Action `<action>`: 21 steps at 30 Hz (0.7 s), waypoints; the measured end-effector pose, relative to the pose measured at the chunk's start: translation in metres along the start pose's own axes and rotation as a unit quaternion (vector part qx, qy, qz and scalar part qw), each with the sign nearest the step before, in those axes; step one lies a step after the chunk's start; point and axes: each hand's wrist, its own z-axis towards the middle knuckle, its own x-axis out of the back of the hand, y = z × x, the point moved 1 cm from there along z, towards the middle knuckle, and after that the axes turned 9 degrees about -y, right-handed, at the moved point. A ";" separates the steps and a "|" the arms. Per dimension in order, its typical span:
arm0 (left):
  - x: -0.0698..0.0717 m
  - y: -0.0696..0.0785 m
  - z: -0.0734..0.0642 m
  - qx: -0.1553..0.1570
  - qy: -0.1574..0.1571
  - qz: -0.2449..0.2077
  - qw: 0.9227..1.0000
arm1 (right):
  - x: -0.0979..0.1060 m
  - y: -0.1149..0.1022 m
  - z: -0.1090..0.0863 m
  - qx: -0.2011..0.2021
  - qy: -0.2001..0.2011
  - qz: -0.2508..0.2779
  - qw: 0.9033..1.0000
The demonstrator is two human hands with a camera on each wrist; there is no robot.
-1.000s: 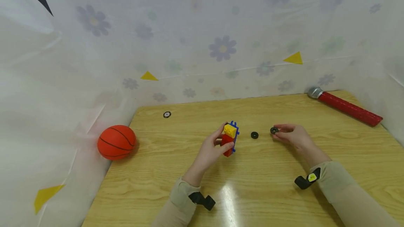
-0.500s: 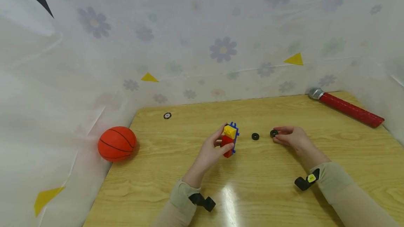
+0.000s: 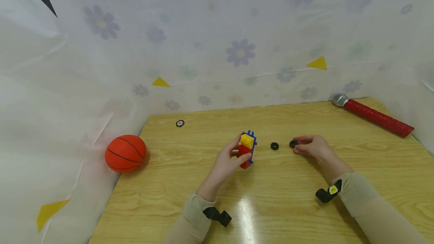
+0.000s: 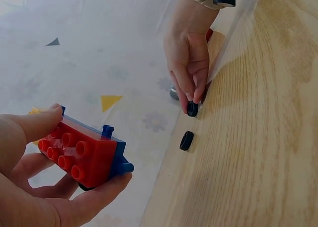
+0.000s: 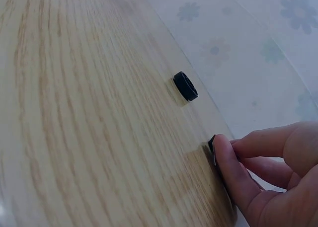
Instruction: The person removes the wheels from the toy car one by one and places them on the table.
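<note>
My left hand (image 3: 223,163) grips a toy car (image 3: 245,151) made of building bricks, holding it raised over the table. It has a red brick (image 4: 74,155), a yellow brick (image 3: 247,141) and a blue base (image 4: 119,162) with small pegs sticking out. Part of a black round piece shows under the car in the left wrist view, mostly hidden by fingers. To the right, my right hand (image 3: 317,148) pinches a small black toy tyre (image 3: 292,144) between thumb and fingers, close over the tabletop. A second black tyre (image 3: 274,146) lies on the wood between the two hands.
At the left edge of the wooden table (image 3: 162,183) sits an orange toy basketball (image 3: 125,153). A small black-and-white disc (image 3: 180,123) lies at the back left. A red toy microphone (image 3: 373,116) rests at the back right. Flower-patterned sheeting (image 3: 203,48) rises behind.
The tyre in my right hand has come down slightly and tipped flatter. My left hand and the toy car have stayed in place.
</note>
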 end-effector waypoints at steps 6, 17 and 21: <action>0.000 -0.001 0.002 -0.003 -0.001 0.005 1.000 | 0.001 0.000 0.000 0.000 -0.005 -0.012 1.000; 0.001 0.002 0.001 0.002 0.001 0.007 1.000 | 0.000 -0.001 -0.003 0.012 -0.010 -0.018 1.000; 0.000 0.003 0.000 -0.002 0.000 0.007 1.000 | 0.002 -0.003 -0.006 0.022 -0.015 0.002 1.000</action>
